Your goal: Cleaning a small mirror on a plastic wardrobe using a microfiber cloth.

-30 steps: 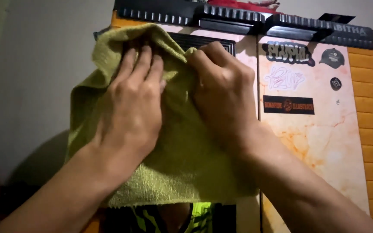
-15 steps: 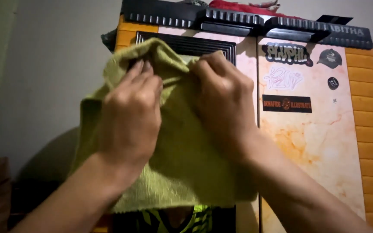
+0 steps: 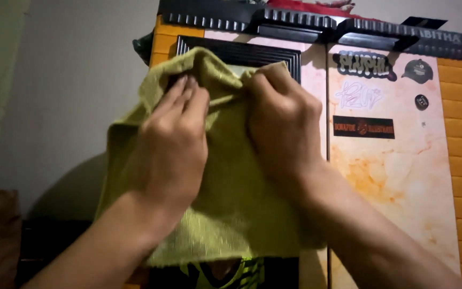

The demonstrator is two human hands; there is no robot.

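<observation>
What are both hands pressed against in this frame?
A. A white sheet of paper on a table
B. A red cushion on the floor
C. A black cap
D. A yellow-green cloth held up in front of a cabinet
D: the left hand and right hand grip the top of a yellow-green cloth that hangs before the orange cabinet.

Orange wardrobe (image 3: 402, 176) (black stickers (image 3: 363, 127)) against grey wall (image 3: 76, 80)

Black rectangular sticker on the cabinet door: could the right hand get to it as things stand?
Probably yes. The black sticker lies bare just beside the right hand, nothing between them, though that hand grips the green cloth.
</observation>
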